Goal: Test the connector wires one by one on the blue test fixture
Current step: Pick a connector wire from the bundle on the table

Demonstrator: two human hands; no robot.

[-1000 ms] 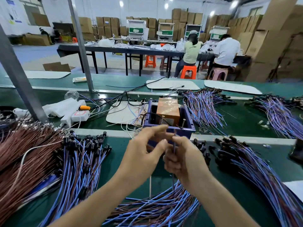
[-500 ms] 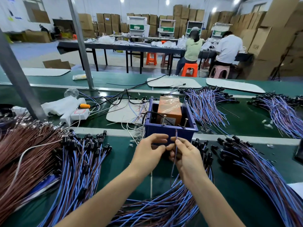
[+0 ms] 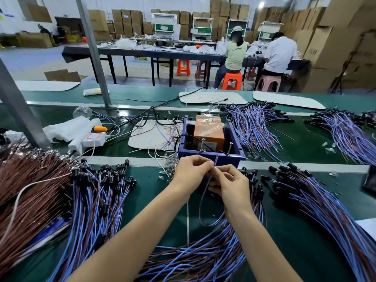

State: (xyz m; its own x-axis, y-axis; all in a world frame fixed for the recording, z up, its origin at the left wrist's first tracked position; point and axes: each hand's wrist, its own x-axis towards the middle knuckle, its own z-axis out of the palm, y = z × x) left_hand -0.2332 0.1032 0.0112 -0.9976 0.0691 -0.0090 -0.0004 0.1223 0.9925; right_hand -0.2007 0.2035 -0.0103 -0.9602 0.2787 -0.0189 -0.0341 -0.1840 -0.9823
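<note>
**Ana:** Where is the wire right now?

**Me:** I have one connector wire (image 3: 200, 202) pinched in both grips. The left hand (image 3: 189, 174) and right hand (image 3: 231, 185) meet fingertip to fingertip on its upper end, just in front of the blue test fixture (image 3: 234, 157). The tip pokes up above my fingers. The rest hangs in a loop down toward the pile of wires (image 3: 203, 259) on the table (image 3: 158, 192).

**Ana:** What worries you?

**Me:** Mostly that loop. Its lower end disappears among the pile, so if I lift toward the fixture it may snag. That could drag neighbouring wires up with it, or tug the tip out of my pinch.

**Ana:** And at the fixture?

**Me:** The two upright pins (image 3: 202, 144) stand just behind the near wall, in front of the orange box (image 3: 209, 133). The wire's end looks thin and springy. If I bring it in crooked, I judge it could slide off a pin or bridge both, and give a false reading. A black lead (image 3: 184, 135) also crosses the opening, and I could hook it.

**Ana:** Can you see the connector end?

**Me:** No, I cannot tell which one it is in the pile.
</note>
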